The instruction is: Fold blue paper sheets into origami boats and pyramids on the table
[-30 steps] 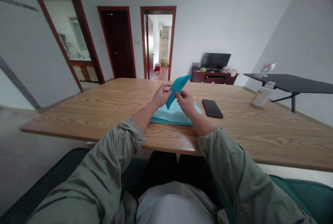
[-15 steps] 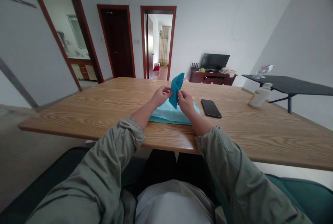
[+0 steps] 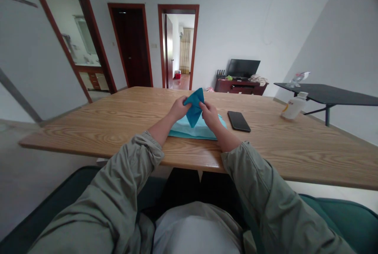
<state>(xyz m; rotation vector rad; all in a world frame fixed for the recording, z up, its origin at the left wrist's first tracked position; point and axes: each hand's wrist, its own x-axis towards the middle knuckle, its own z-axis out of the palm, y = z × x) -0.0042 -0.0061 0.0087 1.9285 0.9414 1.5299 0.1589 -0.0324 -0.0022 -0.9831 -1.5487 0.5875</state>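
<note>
Both hands hold a folded teal sheet [image 3: 194,109], probably paper or thin cloth, just above the table. My left hand [image 3: 178,108] pinches its left side, with the top corner reaching toward those fingers. My right hand [image 3: 210,115] grips its right edge. Below the hands, a paler blue sheet [image 3: 189,132] lies in a loose heap on the wooden table [image 3: 97,138], partly hidden by my hands and the teal sheet.
A black phone [image 3: 239,121] lies to the right of the hands, and a white bottle [image 3: 294,106] lies on the table farther right. Beyond the table stand a black side table [image 3: 325,99] and a dark red cabinet [image 3: 240,87] with a monitor.
The teal sheet has gone from a long point tilted up and right to a shorter, bent shape. Its top now leans toward my left hand. Both hands keep hold of it.
</note>
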